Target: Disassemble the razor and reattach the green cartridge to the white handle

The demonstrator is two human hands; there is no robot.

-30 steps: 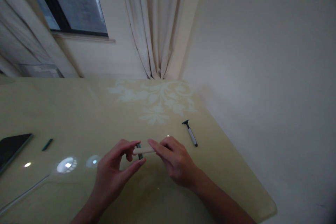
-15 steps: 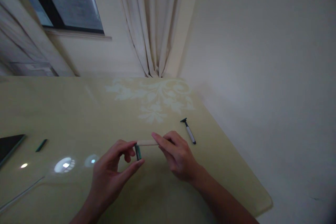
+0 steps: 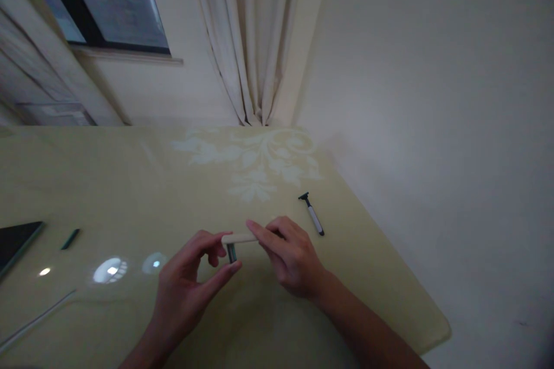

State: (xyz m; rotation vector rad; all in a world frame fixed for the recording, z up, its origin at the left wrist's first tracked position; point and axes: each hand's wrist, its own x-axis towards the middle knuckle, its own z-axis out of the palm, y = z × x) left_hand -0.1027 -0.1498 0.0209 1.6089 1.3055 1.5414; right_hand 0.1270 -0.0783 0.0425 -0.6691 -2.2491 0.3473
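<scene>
Between the thumb and fingers of my left hand [image 3: 186, 277] is a small dark green razor cartridge [image 3: 232, 252], held upright by its ends. My right hand [image 3: 292, 251] grips a flat pale stick [image 3: 238, 238], its index finger stretched along the top. The stick lies level, and its left end overlaps the upper part of the cartridge by my left fingertips. Beyond my right hand, a razor [image 3: 314, 214] with a dark head and a grey handle rests on the table.
The glossy yellow-green table [image 3: 130, 184] meets a wall on the right. At the left lie a small dark green strip [image 3: 70, 238], a dark flat panel [image 3: 17, 242] and a thin pale rod or cable [image 3: 38, 318]. Curtains [image 3: 246, 40] hang behind.
The stick's left end has shifted slightly left, over the top of the cartridge, toward my left fingertips. Both hands keep their grips.
</scene>
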